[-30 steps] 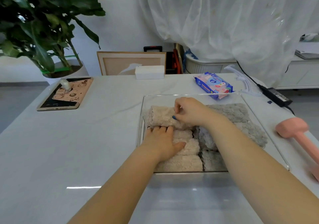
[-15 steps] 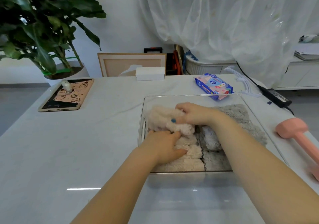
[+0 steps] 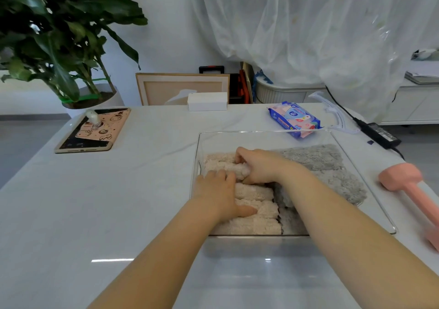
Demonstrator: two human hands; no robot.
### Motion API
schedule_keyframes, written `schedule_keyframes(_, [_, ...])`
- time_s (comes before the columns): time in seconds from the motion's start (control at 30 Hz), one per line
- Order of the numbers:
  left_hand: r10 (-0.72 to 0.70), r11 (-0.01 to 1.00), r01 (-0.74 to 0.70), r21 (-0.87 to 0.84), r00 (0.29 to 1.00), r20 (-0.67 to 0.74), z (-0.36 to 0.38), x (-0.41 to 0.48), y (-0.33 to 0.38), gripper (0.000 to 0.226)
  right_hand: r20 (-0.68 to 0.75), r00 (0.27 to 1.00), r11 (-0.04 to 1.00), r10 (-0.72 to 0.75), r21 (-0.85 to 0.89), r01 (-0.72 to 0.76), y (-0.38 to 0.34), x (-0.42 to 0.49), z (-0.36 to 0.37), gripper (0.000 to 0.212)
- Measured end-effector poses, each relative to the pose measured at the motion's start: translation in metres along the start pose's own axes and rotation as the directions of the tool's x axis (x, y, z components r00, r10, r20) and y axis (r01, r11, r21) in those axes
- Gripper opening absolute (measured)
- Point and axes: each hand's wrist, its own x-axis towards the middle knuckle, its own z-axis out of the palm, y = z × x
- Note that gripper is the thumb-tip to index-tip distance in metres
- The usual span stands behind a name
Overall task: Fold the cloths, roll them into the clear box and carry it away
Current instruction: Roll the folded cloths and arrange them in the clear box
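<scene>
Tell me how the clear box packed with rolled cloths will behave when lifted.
The clear box looks rigid, so it should probably keep its shape. Its glossy plastic may be slippery to grip. The rolled cloths sit packed side by side, so they likely shift little and add modest weight.

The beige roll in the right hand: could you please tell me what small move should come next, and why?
Probably push the beige roll down into the far-left corner of the clear box: the right hand grips its end, it looks not seated, and the left hand presses the nearer rolls.
</scene>
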Motion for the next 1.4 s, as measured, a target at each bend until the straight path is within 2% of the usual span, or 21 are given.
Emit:
schedule_keyframes(0.13, [-0.063,0.996,0.051,0.068,0.980,0.188,-0.009,0.012,0.001,0.097,0.045,0.998,0.985,0.034,0.169,-0.041,0.005,-0.004,-0.007,0.052])
schedule_keyframes(0.17, [-0.064,0.994,0.043,0.098,0.972,0.224,-0.012,0.014,0.001,0.097,0.064,0.997,0.986,0.053,0.156,-0.063,0.005,-0.005,-0.008,0.049])
schedule_keyframes(0.27, [-0.103,0.986,0.055,0.159,0.945,0.310,-0.019,0.019,0.005,0.103,0.114,0.990,0.996,0.082,-0.052,-0.076,-0.005,-0.003,-0.006,0.029])
schedule_keyframes(0.33, [-0.149,0.974,0.076,0.214,0.925,0.350,-0.022,0.020,0.007,0.106,0.098,0.993,0.988,0.065,-0.146,-0.050,-0.012,0.000,-0.001,0.030])
schedule_keyframes(0.4, [-0.148,0.967,0.053,0.249,0.913,0.379,-0.022,0.019,0.009,0.105,0.071,0.997,0.990,0.004,-0.142,0.006,-0.011,0.001,0.002,0.027])
schedule_keyframes(0.5, [-0.082,0.971,0.004,0.239,0.945,0.317,-0.021,0.014,0.010,0.100,0.036,0.996,0.996,-0.085,-0.024,0.086,-0.002,-0.002,0.001,0.021])
schedule_keyframes(0.63, [-0.075,0.975,0.036,0.220,0.982,0.174,-0.017,0.009,0.004,0.098,0.064,0.995,0.996,-0.072,-0.056,0.076,-0.007,0.001,0.008,0.022])
schedule_keyframes(0.73, [-0.047,0.976,0.038,0.214,0.998,0.038,-0.020,-0.001,-0.002,0.106,0.077,0.997,0.998,-0.017,-0.062,0.022,-0.010,0.002,0.006,0.037])
schedule_keyframes(0.8, [0.035,0.977,-0.023,0.214,0.998,-0.052,-0.028,-0.006,-0.010,0.112,0.082,0.997,1.000,0.000,-0.008,0.001,-0.003,-0.006,-0.004,0.048])
schedule_keyframes(0.87, [0.145,0.977,-0.143,0.159,0.989,0.004,-0.037,-0.009,-0.018,0.123,0.063,0.998,0.998,-0.017,0.056,0.013,0.000,-0.015,-0.013,0.048])
schedule_keyframes(0.93, [0.219,0.974,-0.227,0.022,0.959,0.178,-0.038,-0.011,-0.018,0.126,0.029,0.998,0.989,-0.055,0.142,0.050,-0.002,-0.019,-0.016,0.047])
schedule_keyframes(1.0, [0.214,0.977,-0.207,-0.056,0.922,0.321,-0.028,-0.009,-0.013,0.119,0.026,0.997,0.983,-0.076,0.170,0.070,-0.007,-0.016,-0.014,0.041])
schedule_keyframes(1.03, [0.192,0.980,-0.201,-0.012,0.914,0.359,-0.019,-0.007,-0.010,0.116,0.039,0.996,0.985,-0.083,0.158,0.076,-0.008,-0.013,-0.011,0.037])
schedule_keyframes(1.13, [0.083,0.935,-0.201,0.292,0.925,0.371,-0.002,-0.001,-0.006,0.109,0.064,0.996,0.998,-0.061,0.014,0.060,-0.007,-0.006,-0.003,0.026])
schedule_keyframes(1.23, [-0.019,0.886,-0.158,0.436,0.927,0.375,-0.001,0.001,-0.005,0.107,0.040,0.999,0.994,-0.006,-0.108,0.010,-0.011,-0.004,0.001,0.029])
schedule_keyframes(1.33, [-0.003,0.906,-0.152,0.395,0.931,0.365,-0.010,-0.008,-0.006,0.108,0.071,0.997,1.000,-0.015,0.001,0.015,-0.012,-0.010,-0.009,0.029])
schedule_keyframes(1.4, [0.096,0.960,-0.168,0.223,0.948,0.303,-0.023,-0.014,-0.004,0.101,0.041,0.999,0.991,-0.015,0.134,0.010,-0.005,-0.021,-0.027,0.033])
